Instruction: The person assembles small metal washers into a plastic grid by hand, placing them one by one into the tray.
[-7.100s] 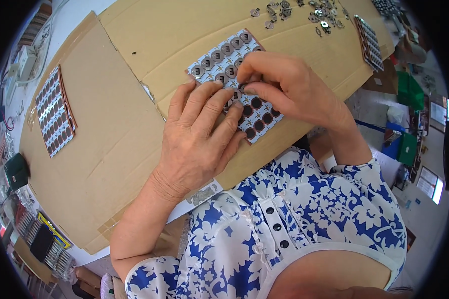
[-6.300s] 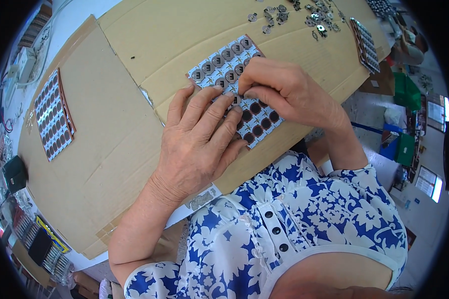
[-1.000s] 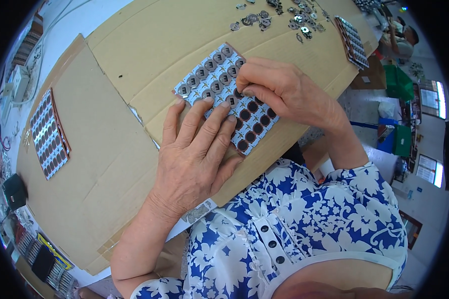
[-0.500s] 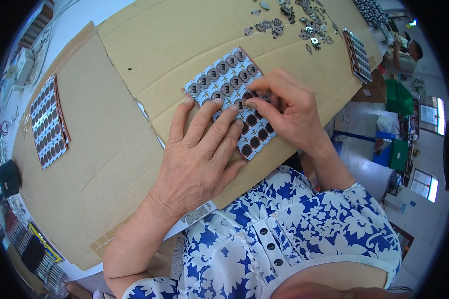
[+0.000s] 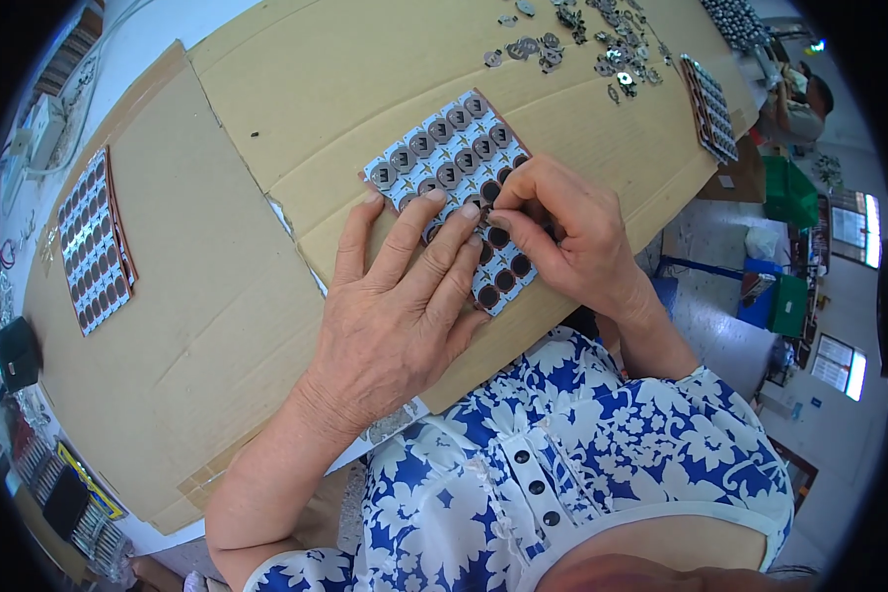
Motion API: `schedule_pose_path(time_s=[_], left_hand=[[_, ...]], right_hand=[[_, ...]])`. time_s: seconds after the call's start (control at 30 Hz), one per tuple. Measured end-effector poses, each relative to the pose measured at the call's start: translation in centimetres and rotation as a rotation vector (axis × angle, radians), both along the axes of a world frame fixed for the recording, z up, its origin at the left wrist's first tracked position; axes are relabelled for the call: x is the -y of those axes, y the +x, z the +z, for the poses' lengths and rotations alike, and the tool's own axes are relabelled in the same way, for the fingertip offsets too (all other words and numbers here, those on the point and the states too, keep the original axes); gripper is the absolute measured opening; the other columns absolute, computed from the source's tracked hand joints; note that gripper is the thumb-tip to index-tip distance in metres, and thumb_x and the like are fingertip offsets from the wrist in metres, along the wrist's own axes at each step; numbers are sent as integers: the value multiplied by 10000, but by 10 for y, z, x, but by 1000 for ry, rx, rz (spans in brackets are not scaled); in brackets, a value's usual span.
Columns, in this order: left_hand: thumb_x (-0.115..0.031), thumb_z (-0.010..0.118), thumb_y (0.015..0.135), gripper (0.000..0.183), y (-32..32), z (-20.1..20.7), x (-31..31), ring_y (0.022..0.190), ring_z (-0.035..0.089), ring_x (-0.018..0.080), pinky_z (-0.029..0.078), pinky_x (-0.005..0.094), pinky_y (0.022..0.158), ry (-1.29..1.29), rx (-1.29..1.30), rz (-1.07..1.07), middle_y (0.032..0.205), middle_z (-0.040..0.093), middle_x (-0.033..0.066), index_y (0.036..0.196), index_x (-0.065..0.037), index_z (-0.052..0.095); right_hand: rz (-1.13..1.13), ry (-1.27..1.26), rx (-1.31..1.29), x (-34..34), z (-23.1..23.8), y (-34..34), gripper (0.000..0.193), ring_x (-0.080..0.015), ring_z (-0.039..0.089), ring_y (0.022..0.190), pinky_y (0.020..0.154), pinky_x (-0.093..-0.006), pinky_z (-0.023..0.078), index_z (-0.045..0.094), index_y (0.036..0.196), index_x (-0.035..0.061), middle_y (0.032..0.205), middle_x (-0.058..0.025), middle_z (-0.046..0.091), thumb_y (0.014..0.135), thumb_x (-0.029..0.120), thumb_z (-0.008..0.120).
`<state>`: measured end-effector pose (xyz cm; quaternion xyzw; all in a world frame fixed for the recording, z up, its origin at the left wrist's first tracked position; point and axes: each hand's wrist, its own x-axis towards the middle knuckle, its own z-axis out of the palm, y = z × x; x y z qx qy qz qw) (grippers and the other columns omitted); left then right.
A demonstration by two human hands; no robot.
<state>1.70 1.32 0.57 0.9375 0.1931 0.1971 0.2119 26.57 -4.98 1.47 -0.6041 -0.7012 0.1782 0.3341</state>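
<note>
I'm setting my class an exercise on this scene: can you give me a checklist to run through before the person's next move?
1. Panel steadied: ok; the left hand rests fingers on the panel.
2. Right hand at the panel: ok; the right hand has thumb and forefinger over it.
3. Piece between those fingertips: cannot tell; too small and partly hidden.
4. Every circle covered: not ok; grey discs fill the far rows, dark circles show nearer the body.
5. Loose metal pieces available: ok; scattered on the cardboard.
</note>
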Motion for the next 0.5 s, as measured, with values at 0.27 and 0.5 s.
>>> schedule_pose_path(time_s=[0.27, 0.5], left_hand=[[-365, 874, 920, 653, 1, -3, -1, 1542, 558, 399, 348, 670, 1309, -2, 3, 1, 1632, 647, 116, 1456, -31, 708], [-372, 862, 924, 653, -1, -3, -2, 1534, 560, 403, 341, 670, 1311, -9, 2, -6, 1632, 640, 117, 1458, -33, 702]], right_hand=[[-88, 37, 73, 4, 1, -10, 231, -221, 736, 743, 647, -352, 572, 717, 1069, 37, 955, -79, 712, 896, -13, 861], [-32, -57, -299, 5, -1, -1, 189, -117, 725, 781, 684, -282, 572, 755, 1131, 20, 948, -57, 748, 968, -40, 829]])
